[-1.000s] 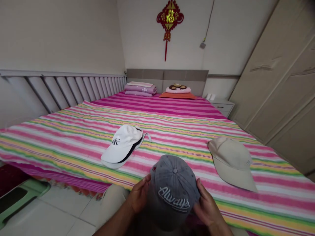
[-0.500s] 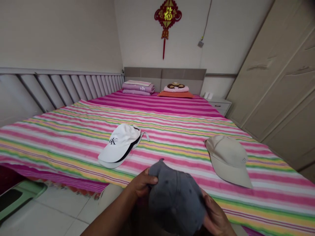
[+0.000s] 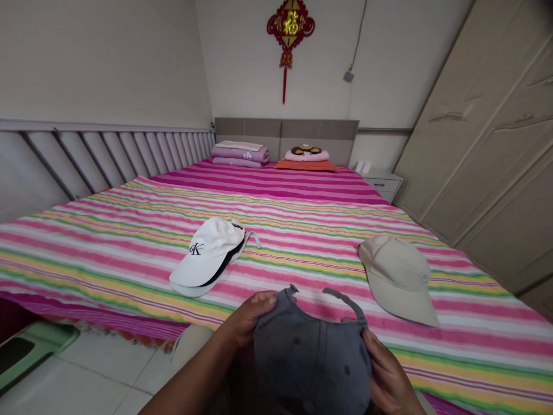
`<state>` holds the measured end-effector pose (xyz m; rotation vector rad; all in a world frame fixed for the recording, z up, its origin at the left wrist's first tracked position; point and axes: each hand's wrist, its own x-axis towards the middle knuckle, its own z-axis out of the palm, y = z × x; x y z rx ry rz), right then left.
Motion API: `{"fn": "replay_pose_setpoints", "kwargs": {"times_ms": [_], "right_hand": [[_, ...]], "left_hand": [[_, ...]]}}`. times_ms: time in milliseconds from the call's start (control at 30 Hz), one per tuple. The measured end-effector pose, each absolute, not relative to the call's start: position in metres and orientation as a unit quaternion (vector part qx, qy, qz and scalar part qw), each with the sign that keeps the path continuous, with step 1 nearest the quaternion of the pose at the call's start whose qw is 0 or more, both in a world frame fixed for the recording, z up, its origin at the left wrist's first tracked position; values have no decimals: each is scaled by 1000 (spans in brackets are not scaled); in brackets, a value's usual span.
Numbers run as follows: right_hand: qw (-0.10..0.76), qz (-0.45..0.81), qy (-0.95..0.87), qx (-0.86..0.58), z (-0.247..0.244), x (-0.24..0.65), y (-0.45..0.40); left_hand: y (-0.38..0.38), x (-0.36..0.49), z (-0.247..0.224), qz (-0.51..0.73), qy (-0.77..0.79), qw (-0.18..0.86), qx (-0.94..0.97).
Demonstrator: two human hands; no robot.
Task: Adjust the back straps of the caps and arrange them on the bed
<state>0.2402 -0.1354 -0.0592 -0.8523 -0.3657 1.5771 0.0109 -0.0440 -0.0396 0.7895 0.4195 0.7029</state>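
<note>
A dark grey baseball cap (image 3: 313,357) is held up between my two hands at the bottom centre. My left hand (image 3: 252,316) pinches its left edge, thumb on top. My right hand (image 3: 386,369) grips the opposite edge. The cap's back faces away from me, and its unfastened strap (image 3: 345,300) curls out over the bed; its brim is out of sight. Ahead to the left lies a white cap (image 3: 213,248) with black lettering, stacked over another cap's brim. A beige cap (image 3: 400,274) rests on the right, brim toward me.
The caps lie on a striped bedspread (image 3: 129,230). Folded bedding (image 3: 239,154) and a pink-and-orange pile (image 3: 307,158) sit by the headboard (image 3: 254,128). A green stool (image 3: 38,349) stands on the tiles at lower left; a wardrobe (image 3: 488,138) is on the right.
The grey cap has turned so its back opening and loose strap now show, spread wider between my hands. My right hand has moved slightly right. The view has shifted a little.
</note>
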Motion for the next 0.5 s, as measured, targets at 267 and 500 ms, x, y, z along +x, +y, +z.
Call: {"fn": "replay_pose_setpoints", "kwargs": {"times_ms": [267, 500], "right_hand": [[578, 698, -228, -355, -55, 242, -143], [618, 690, -150, -346, -59, 242, -143]], "left_hand": [[-48, 22, -16, 353, 211, 812, 414], [-55, 28, -11, 367, 249, 794, 415]]}}
